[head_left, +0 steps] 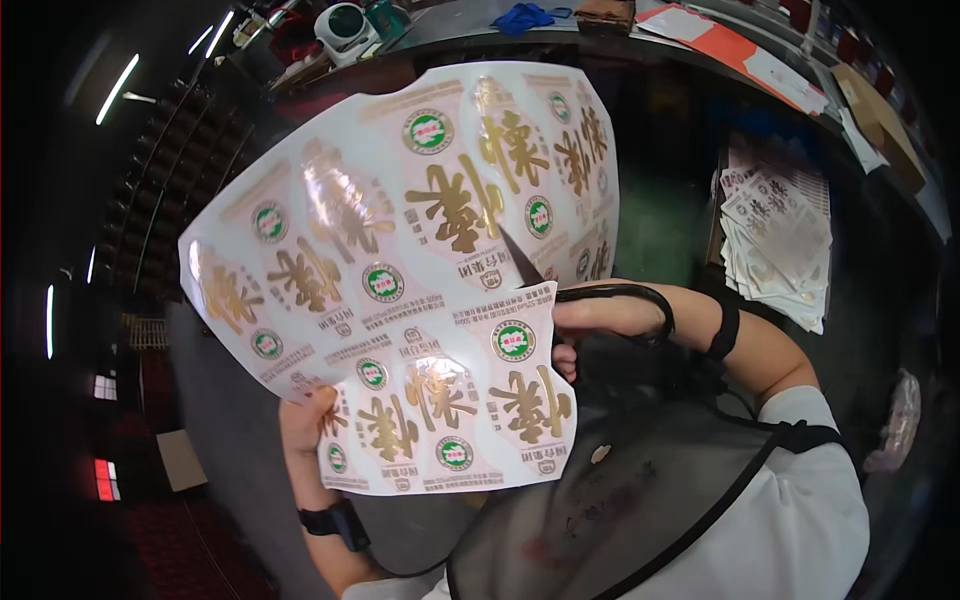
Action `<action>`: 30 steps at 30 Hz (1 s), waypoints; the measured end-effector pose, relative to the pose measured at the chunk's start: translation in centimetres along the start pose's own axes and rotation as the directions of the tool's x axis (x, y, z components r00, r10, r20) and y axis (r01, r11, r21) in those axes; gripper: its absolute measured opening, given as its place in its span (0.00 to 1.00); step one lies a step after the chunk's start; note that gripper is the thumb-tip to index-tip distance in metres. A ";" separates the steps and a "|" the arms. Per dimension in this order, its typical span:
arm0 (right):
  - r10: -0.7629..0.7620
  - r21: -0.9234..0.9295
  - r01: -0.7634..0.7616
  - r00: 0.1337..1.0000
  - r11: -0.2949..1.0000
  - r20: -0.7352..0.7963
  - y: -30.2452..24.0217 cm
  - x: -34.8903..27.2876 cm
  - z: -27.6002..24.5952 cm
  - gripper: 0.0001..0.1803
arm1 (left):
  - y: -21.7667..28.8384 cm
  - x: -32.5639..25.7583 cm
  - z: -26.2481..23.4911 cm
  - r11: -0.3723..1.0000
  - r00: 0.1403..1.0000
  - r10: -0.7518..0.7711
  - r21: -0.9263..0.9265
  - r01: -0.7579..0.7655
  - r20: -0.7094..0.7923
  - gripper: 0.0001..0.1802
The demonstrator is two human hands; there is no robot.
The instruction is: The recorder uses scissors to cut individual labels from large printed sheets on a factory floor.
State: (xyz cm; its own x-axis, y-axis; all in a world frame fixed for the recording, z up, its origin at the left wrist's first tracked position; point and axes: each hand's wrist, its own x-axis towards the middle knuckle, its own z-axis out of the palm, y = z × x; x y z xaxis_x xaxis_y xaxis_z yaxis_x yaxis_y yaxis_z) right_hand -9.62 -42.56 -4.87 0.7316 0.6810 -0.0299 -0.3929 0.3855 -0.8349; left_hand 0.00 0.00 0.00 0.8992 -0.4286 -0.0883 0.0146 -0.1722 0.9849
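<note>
A large white sheet printed with gold characters and green round emblems is held up in front of me, its far part curling upward. My left hand pinches its lower left edge, thumb on top and the other fingers hidden beneath. My right hand is closed around scissors with black looped handles. Their dark blade sits in a slit running in from the sheet's right side. The near flap of the sheet bends down toward my apron and covers some of my right fingers.
A pile of similar printed sheets lies at the right. On the bench at the back are a white rounded device, a blue cloth and an orange-and-white sheet. A cardboard box stands at the far right. Dark racks line the left.
</note>
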 end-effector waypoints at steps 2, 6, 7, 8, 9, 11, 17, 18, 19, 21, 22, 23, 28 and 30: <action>-0.076 -0.010 0.077 0.993 0.997 0.090 0.7 0.1 -0.4 0.14 | -0.6 0.0 1.5 0.987 0.996 0.072 -0.141 -0.078 -0.049 0.21; -0.087 -0.287 0.073 0.996 0.955 -0.036 0.6 0.3 -1.3 0.13 | -1.8 -0.4 3.6 0.970 0.993 0.091 -0.219 -0.105 -0.074 0.20; -0.141 -0.266 0.138 0.990 0.954 0.009 0.4 0.5 -1.0 0.13 | -1.7 -0.5 3.7 0.972 0.994 0.085 -0.214 -0.098 -0.069 0.20; -0.201 -0.311 0.184 0.979 0.932 -0.024 -0.1 0.7 -0.8 0.15 | -1.4 -0.4 3.7 0.978 0.992 0.083 -0.182 -0.099 -0.093 0.20; -0.264 -0.358 0.228 0.963 0.905 -0.053 -0.4 1.0 -0.7 0.16 | -1.3 -0.4 3.8 0.982 0.991 0.078 -0.164 -0.095 -0.108 0.20; -0.326 -0.449 0.253 0.941 0.857 -0.092 -0.6 1.8 -0.7 0.20 | -1.1 -0.6 4.3 0.978 0.984 0.087 -0.176 -0.115 -0.157 0.18; -0.623 -0.455 0.502 0.766 0.735 -0.161 -0.7 3.5 0.6 0.19 | -2.1 -1.6 7.5 0.942 0.944 0.241 -0.180 -0.284 -0.227 0.16; -0.629 -0.457 0.509 0.762 0.730 -0.155 -1.2 3.6 0.8 0.19 | -2.2 -1.5 8.1 0.927 0.924 0.258 -0.196 -0.319 -0.283 0.17; -0.658 -0.489 0.525 0.739 0.697 -0.145 -1.7 3.5 1.1 0.19 | -2.3 -1.5 8.7 0.926 0.922 0.266 -0.192 -0.326 -0.283 0.17; -0.701 -0.527 0.554 0.703 0.645 -0.120 -1.9 3.3 1.9 0.18 | -2.7 -1.9 9.6 0.896 0.900 0.314 -0.219 -0.386 -0.302 0.17; -0.717 -0.534 0.568 0.688 0.626 -0.108 -2.1 3.4 2.3 0.18 | -2.7 -1.9 9.8 0.903 0.903 0.313 -0.201 -0.378 -0.295 0.18; -0.733 -0.541 0.583 0.673 0.606 -0.096 -2.3 3.5 2.7 0.18 | -3.0 -1.9 10.1 0.899 0.900 0.321 -0.203 -0.388 -0.295 0.18; -0.831 -0.603 0.607 0.525 0.517 -0.185 -3.9 3.8 6.7 0.18 | -4.6 -1.5 11.0 0.877 0.932 0.237 -0.352 -0.327 -0.274 0.20; -0.799 -0.536 0.595 0.496 0.598 -0.341 -4.4 3.7 8.5 0.20 | -5.1 -1.5 11.2 0.859 0.953 0.203 -0.426 -0.284 -0.226 0.20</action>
State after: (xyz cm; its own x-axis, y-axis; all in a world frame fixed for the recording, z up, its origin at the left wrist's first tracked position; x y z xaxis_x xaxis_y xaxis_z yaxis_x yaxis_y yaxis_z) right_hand -9.95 -36.38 3.34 0.8665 -0.1824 0.4647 0.4992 0.3020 -0.8122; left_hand -6.30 -8.39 -6.52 0.9585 -0.2425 0.1498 -0.0572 0.3514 0.9345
